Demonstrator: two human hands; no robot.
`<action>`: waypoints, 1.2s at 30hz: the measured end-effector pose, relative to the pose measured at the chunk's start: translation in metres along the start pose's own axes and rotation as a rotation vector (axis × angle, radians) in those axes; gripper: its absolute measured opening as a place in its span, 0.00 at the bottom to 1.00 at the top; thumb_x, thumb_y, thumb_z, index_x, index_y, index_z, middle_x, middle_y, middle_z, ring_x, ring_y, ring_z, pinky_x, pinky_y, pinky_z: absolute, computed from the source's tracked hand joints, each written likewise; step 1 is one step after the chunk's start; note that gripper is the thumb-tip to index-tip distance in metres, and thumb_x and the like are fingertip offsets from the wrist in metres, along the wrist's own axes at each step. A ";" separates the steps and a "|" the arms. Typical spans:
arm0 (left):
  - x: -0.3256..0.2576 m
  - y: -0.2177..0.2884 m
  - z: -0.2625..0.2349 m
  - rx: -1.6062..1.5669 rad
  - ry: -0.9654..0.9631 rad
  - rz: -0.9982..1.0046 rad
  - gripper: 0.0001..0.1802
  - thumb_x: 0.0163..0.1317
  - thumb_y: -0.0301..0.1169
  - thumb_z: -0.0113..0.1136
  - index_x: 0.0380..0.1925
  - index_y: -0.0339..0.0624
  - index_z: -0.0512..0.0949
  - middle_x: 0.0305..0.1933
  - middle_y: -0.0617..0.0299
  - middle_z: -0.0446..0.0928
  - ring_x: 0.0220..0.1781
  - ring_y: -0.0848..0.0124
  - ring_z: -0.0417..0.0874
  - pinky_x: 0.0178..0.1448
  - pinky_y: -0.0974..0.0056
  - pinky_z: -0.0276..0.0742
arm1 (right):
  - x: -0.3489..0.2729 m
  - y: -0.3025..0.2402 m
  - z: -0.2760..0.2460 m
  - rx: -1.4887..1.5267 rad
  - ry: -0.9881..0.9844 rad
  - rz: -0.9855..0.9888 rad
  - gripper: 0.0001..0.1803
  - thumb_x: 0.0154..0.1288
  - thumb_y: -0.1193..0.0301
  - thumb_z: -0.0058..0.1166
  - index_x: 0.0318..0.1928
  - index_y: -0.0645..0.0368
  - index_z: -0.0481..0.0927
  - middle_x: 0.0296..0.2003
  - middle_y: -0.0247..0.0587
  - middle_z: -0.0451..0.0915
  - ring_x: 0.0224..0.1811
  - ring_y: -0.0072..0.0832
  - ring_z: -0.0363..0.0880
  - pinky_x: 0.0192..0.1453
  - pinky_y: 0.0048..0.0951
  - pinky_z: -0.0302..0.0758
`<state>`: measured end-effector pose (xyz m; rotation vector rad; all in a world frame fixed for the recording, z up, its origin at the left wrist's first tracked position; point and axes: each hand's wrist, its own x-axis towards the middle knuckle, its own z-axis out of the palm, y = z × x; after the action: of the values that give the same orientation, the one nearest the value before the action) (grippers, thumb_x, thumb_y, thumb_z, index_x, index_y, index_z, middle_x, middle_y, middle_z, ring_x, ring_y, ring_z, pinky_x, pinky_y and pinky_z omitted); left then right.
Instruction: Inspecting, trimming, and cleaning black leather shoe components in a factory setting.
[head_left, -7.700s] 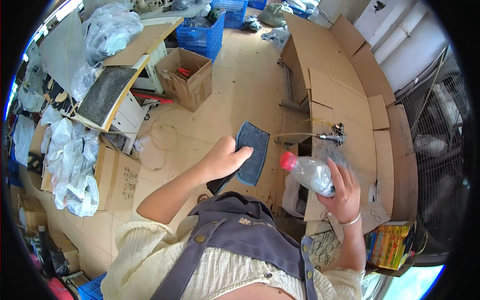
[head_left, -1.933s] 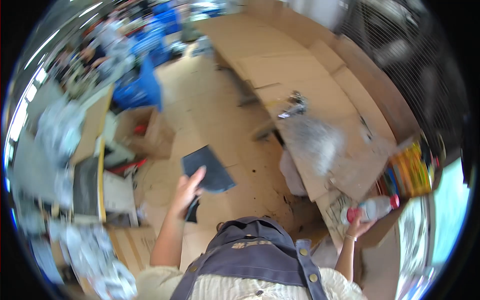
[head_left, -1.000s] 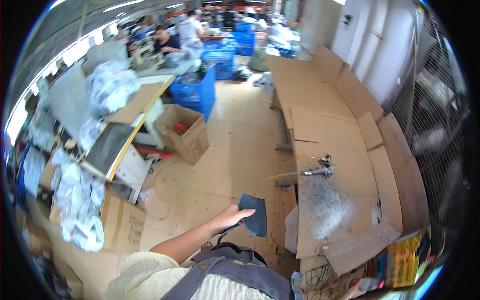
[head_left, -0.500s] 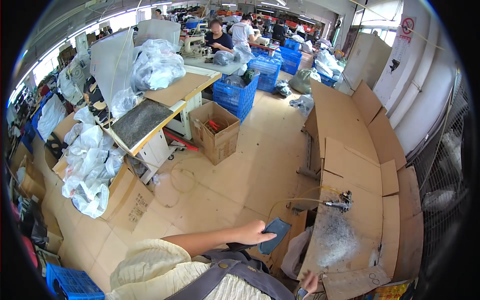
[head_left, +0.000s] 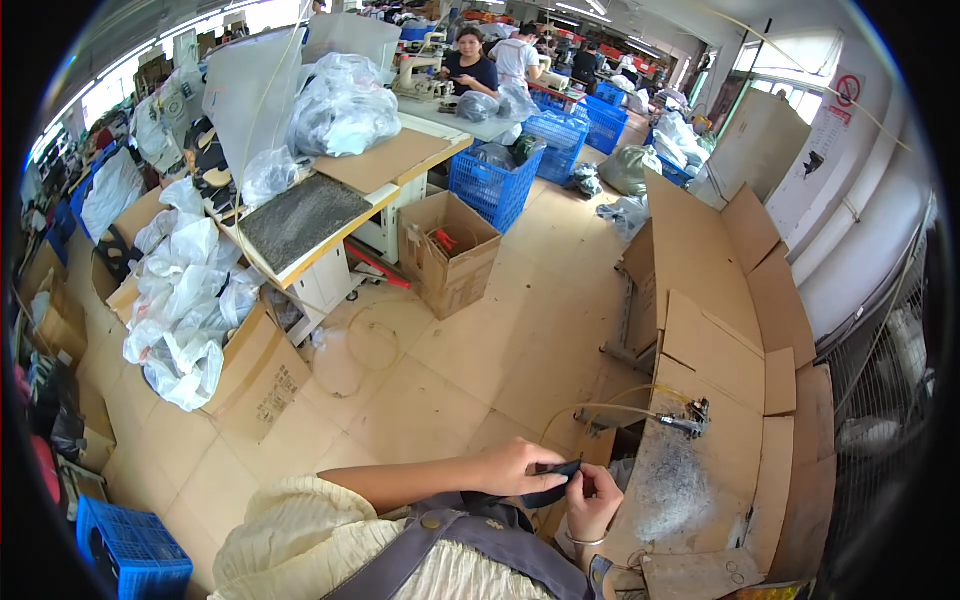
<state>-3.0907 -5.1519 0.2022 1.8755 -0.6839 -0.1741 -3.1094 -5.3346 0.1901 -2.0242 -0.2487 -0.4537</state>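
Observation:
In front of my chest, a small dark blue flat piece (head_left: 568, 468) is pinched between both hands. It looks like cloth or soft sheet; its exact kind I cannot make out. My left hand (head_left: 516, 468) has thumb and fingers closed on its left side. At its right end, my right hand (head_left: 594, 500) grips the edge with curled fingers, a bracelet on the wrist. To the right, a spray gun (head_left: 686, 422) lies on the cardboard-covered bench (head_left: 700, 350), its yellowish hose (head_left: 600, 406) hanging off the left side. Beside it, grey-white overspray marks the cardboard.
An open cardboard box (head_left: 450, 262) stands on the tiled floor by a worktable (head_left: 440, 150). Plastic bags (head_left: 185, 300) fill another box at left. Blue crates (head_left: 498, 192) stand farther back, near people at sewing machines. A loose hose (head_left: 375, 345) coils on the floor.
My right hand has risen from the bench side to take hold of the piece's right end. The piece has turned and shows less of its face. The view has shifted slightly.

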 end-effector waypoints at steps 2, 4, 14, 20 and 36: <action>0.000 -0.005 0.004 0.028 0.102 0.102 0.14 0.60 0.37 0.53 0.39 0.38 0.77 0.36 0.51 0.78 0.33 0.57 0.80 0.35 0.60 0.73 | 0.004 -0.008 0.005 -0.068 -0.020 -0.081 0.04 0.46 0.82 0.55 0.27 0.65 0.75 0.18 0.38 0.71 0.15 0.20 0.67 0.19 0.20 0.63; -0.002 -0.005 0.004 0.113 0.089 0.084 0.13 0.60 0.36 0.53 0.37 0.38 0.77 0.33 0.51 0.77 0.31 0.55 0.79 0.34 0.58 0.72 | 0.010 -0.010 0.005 -0.134 -0.051 -0.144 0.04 0.46 0.82 0.54 0.27 0.65 0.75 0.17 0.38 0.71 0.15 0.20 0.68 0.19 0.20 0.64; -0.011 -0.005 -0.004 0.190 0.142 0.031 0.11 0.61 0.35 0.51 0.32 0.39 0.75 0.26 0.50 0.74 0.27 0.52 0.75 0.30 0.55 0.69 | 0.010 -0.002 -0.007 0.118 -0.040 0.046 0.01 0.54 0.81 0.52 0.27 0.67 0.76 0.20 0.37 0.75 0.19 0.17 0.70 0.23 0.19 0.66; -0.009 0.010 -0.001 0.099 0.078 0.067 0.11 0.60 0.33 0.51 0.27 0.36 0.73 0.24 0.46 0.74 0.27 0.48 0.75 0.31 0.52 0.68 | 0.007 -0.026 -0.010 -0.030 -0.190 -0.112 0.04 0.52 0.79 0.58 0.28 0.66 0.76 0.20 0.39 0.72 0.16 0.22 0.67 0.20 0.22 0.63; -0.005 0.017 0.010 0.105 0.037 0.133 0.09 0.59 0.32 0.52 0.28 0.37 0.75 0.23 0.49 0.73 0.26 0.51 0.75 0.28 0.55 0.68 | 0.006 -0.009 -0.032 -0.065 0.060 -0.091 0.02 0.46 0.82 0.49 0.22 0.65 0.74 0.18 0.41 0.73 0.17 0.29 0.70 0.22 0.26 0.67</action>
<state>-3.1057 -5.1618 0.2122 1.9200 -0.8028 -0.0176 -3.1140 -5.3589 0.2137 -2.0647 -0.2931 -0.5850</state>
